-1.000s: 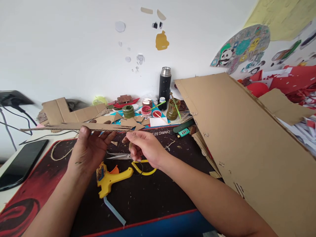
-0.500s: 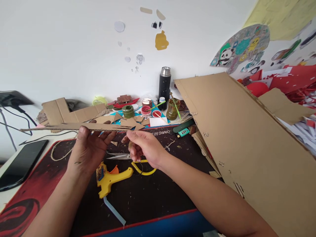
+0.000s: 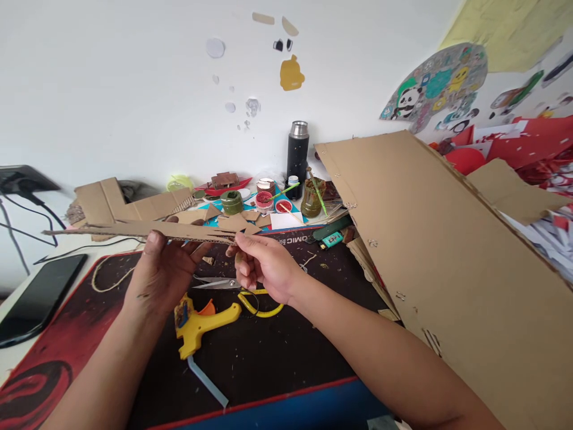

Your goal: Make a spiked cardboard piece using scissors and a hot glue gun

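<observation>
Single head-worn view, facing forward and down; close above black-and-red desk mat (image 3: 286,358), white wall (image 3: 134,89) across upper frame.

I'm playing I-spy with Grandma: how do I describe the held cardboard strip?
Find the dark mat. Above it, the left hand holds the long, thin cardboard strip. Unlike the cardboard scraps behind, it's held up and has a thin, pointed left end.

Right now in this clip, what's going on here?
A person is holding a long, ragged cardboard strip above a dark desk mat. The left hand grips it partway along; the right hand appears to pinch its right end. Below lie a yellow glue gun and open scissors. Paint jars stand behind.
</observation>
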The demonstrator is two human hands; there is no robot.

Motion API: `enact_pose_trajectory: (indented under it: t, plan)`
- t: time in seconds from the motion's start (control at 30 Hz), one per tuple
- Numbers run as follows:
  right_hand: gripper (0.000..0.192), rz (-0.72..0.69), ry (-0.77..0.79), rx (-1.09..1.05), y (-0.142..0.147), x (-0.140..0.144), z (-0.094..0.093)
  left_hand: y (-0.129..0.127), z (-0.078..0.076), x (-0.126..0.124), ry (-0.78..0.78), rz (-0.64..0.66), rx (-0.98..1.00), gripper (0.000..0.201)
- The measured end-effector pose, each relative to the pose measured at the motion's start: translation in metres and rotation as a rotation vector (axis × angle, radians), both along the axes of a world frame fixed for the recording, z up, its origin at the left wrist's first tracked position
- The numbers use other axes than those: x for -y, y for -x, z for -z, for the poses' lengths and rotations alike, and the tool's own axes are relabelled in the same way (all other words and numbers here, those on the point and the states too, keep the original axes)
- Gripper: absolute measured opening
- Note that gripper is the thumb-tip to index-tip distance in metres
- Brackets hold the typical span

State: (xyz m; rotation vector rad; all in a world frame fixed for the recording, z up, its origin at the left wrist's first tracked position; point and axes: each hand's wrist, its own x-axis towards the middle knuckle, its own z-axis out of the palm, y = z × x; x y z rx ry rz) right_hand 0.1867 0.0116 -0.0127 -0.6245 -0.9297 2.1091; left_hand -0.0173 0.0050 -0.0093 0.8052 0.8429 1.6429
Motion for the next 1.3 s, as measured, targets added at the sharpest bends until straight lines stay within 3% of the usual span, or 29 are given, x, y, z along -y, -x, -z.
enact_pose_trajectory:
  t: [0.3, 0.53, 1.07, 1.3]
  plan:
    - [0.034, -0.01, -0.019, -0.041, -0.0005, -0.0005, 0.0002, 0.0011, 0.0021, -0.0005, 0.019, 0.001, 0.025, 0.065]
    - [0.034, -0.015, -0.014, -0.022, -0.001, 0.0003, -0.0013, 0.002, 0.0012, -0.0006, 0.029, 0.0, 0.027, 0.056]
    - [0.025, -0.027, -0.021, -0.003, -0.0015, 0.0021, -0.0059, -0.001, -0.0011, -0.0015, 0.044, -0.024, 0.079, 0.063]
    - [0.024, -0.018, -0.115, 0.081, -0.0004, 0.004, -0.0022, 0.0003, 0.0003, -0.0004, 0.026, -0.011, 0.082, 0.061]
